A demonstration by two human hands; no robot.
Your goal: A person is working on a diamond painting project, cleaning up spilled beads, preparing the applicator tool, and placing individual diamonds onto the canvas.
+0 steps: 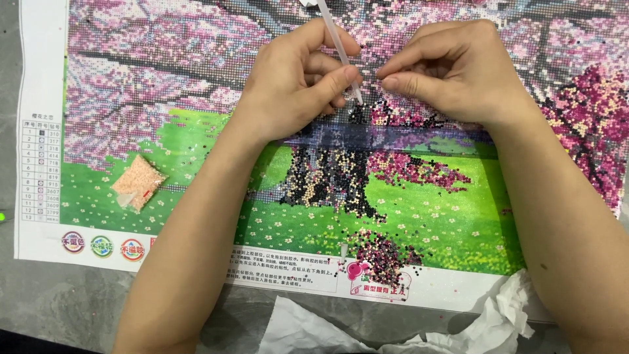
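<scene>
The left hand (298,78) pinches a slim white applicator pen (339,47) between thumb and curled fingers, its tip down on the diamond-painting canvas (196,85) just above the dark tree trunk, near the picture's centre. The pen looks light, stiff and smooth (likely plastic), best held low on the shaft, close to the tip. The right hand (458,69), at about three o'clock from the tip, has its fingers curled with the thumb pressed flat on the canvas; it holds nothing that I can see. The canvas seems thin, flexible and tacky. A small bag of peach beads (139,181) lies at eight o'clock, and crumpled white paper (504,314) at five.
</scene>
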